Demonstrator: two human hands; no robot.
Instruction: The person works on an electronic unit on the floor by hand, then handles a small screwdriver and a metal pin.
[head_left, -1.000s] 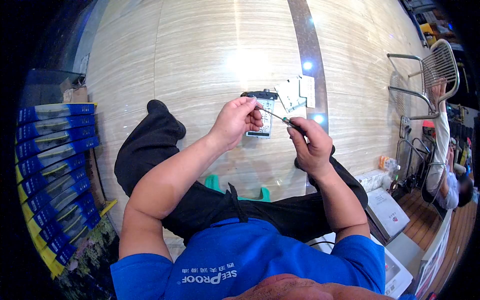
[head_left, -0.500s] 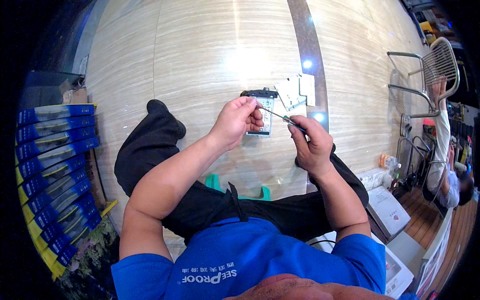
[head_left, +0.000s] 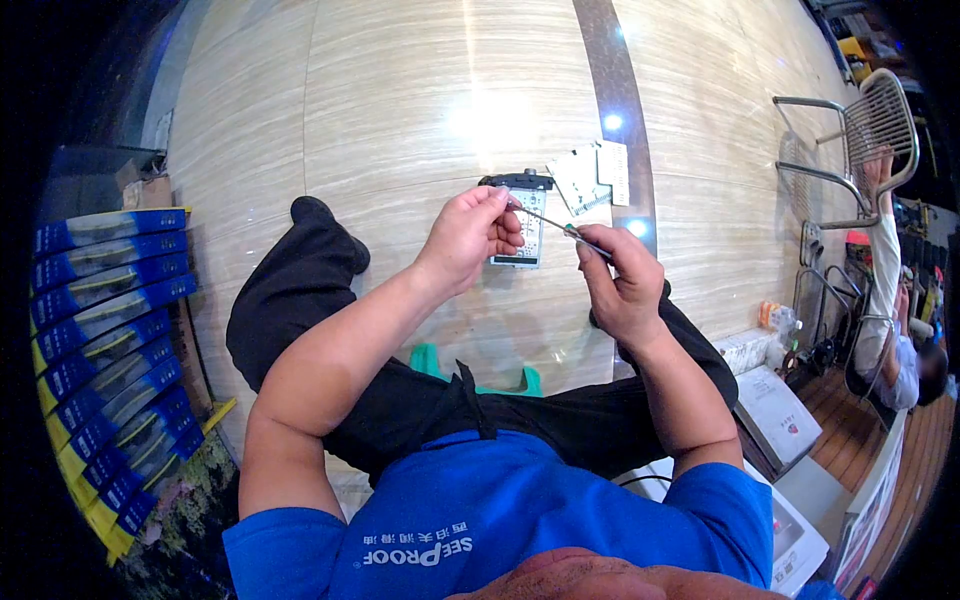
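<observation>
My right hand (head_left: 625, 285) is closed around the handle of a screwdriver (head_left: 545, 218), its thin shaft pointing up and left. At the screwdriver's tip, my left hand (head_left: 468, 238) pinches thumb and finger together; whatever small thing may be between them is too small to make out. Below the hands, a boxy electronic unit (head_left: 531, 238) with a silver body and a black end lies on the floor, partly hidden by my left hand. Flat metal plates (head_left: 580, 182) lie just right of its black end.
Blue and yellow boxes (head_left: 115, 300) are stacked at left. A green stool (head_left: 530, 382) shows beneath me. On the right are a metal chair (head_left: 880, 130), a bottle (head_left: 778, 318), a white box (head_left: 778, 420) and another person's sleeve (head_left: 885, 270). The tiled floor (head_left: 400, 120) stretches ahead.
Both hands and the screwdriver keep nearly the same pose, with only a very slight shift. The unit and the plates stay in place on the floor.
</observation>
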